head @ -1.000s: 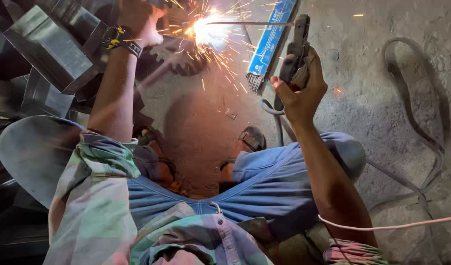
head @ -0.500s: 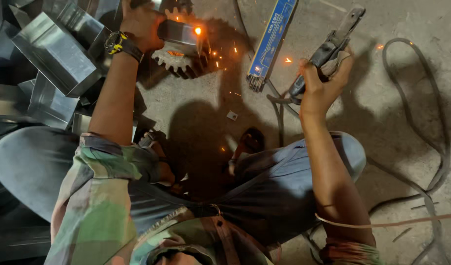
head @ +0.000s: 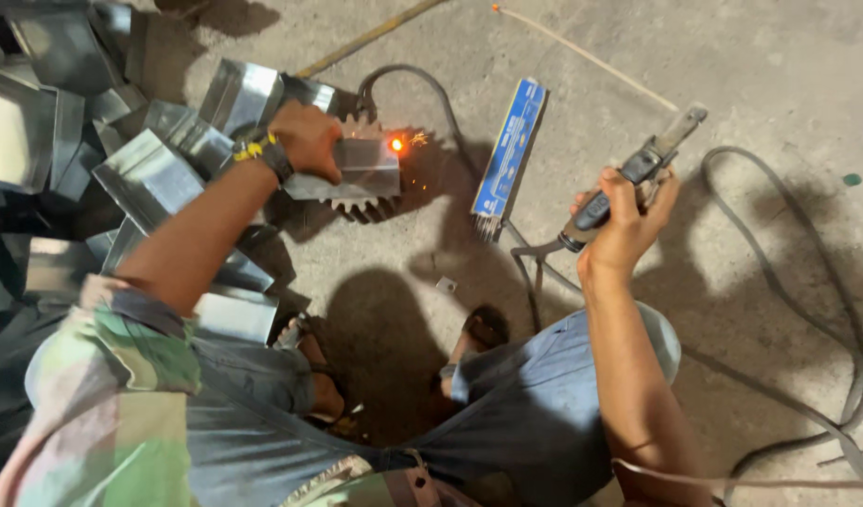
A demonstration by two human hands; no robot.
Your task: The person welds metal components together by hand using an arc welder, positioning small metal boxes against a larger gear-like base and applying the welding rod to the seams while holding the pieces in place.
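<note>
From the head view, the left hand (head: 306, 139) is closed on a shiny metal piece (head: 356, 169) that rests on a toothed gear (head: 361, 202) on the floor; a red hot spot (head: 395, 145) glows just beside that hand. The piece looks stiff, hard and sharp at the edges, so the cool end by the wrist seems the safe place to grip. The right hand (head: 619, 221) is wrapped around a welding holder (head: 638, 174). Between the hands lies a blue rod box (head: 509, 150); bent metal channels (head: 159, 164) crowd behind the left hand; a dark cable (head: 807, 272) loops past the right hand.
</note>
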